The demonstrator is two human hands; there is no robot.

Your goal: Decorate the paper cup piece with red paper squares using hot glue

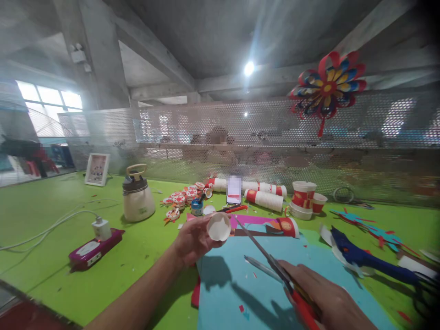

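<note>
My left hand (196, 239) holds a small round white paper cup piece (219, 226), its open side facing me, with a pointed shape inside. In my right hand (319, 293) are red-handled scissors (280, 270), their long blades pointing up and left toward the cup piece without touching it. A grey pen-like tool (263, 266) shows beside the blades. Below both hands lies a light blue sheet (233, 284) with small red scraps on it. Just beyond are a magenta sheet (252, 222) and a red and white paper cup (288, 227).
Stacked paper cups (264, 200), a phone (234, 190), a blue jar (197, 207) and round paper crafts (179, 200) stand farther back. At left are a jug (138, 197) and purple power strip (94, 250). A dark blue tool (371, 261) lies right.
</note>
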